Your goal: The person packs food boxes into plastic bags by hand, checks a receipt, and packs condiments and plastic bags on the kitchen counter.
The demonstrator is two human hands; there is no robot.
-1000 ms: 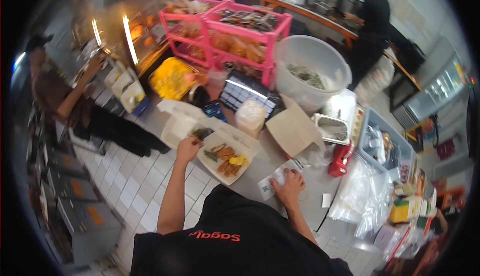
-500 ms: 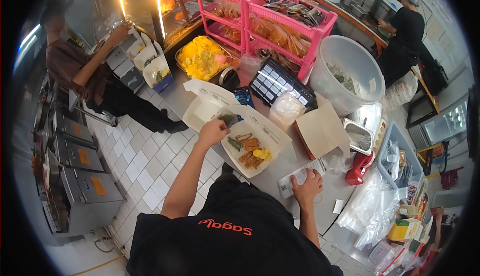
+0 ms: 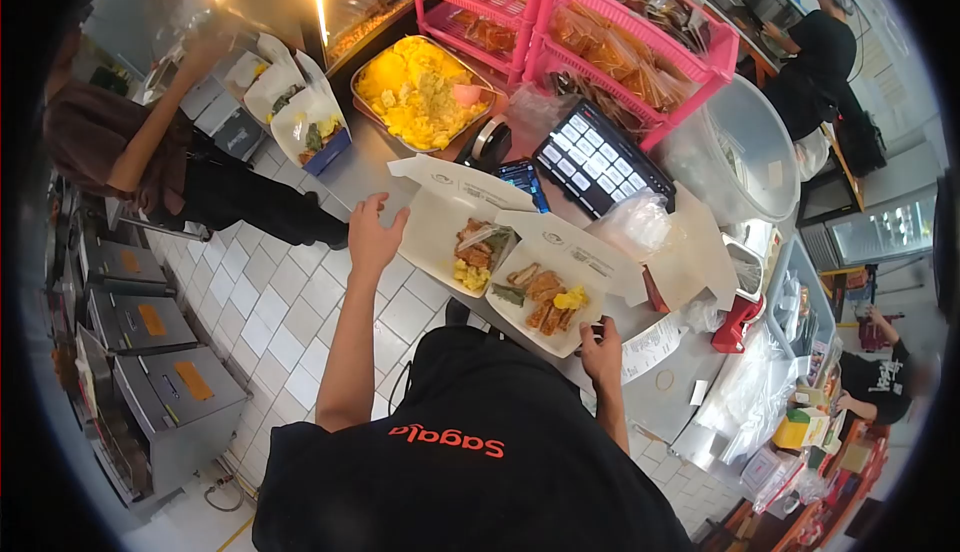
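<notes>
Two open white takeaway boxes stand side by side on the metal counter in front of me. The left takeaway box (image 3: 428, 242) holds fried pieces (image 3: 480, 242), a green leaf and some yellow food. Inside the right takeaway box (image 3: 590, 272) are browned strips (image 3: 545, 297), a yellow scoop (image 3: 571, 298) and a green leaf (image 3: 508, 294). My left hand (image 3: 376, 237) is open, fingers apart, just beside the left box's outer edge. At the right box's near right corner, my right hand (image 3: 601, 352) has thumb and fingers closed on the edge. A printed paper slip (image 3: 650, 348) lies beside it.
A tray of yellow food (image 3: 420, 92), a phone (image 3: 524, 182) and a tablet (image 3: 592, 157) lie behind the boxes. Pink racks (image 3: 700, 82) hold bagged food. A red tape dispenser (image 3: 738, 324) and plastic bags (image 3: 740, 387) are at right. Co-workers stand at left and right.
My left hand has come out of the left box and opened to its left. My right hand has moved off the paper slip to the right box's corner. The view has shifted.
</notes>
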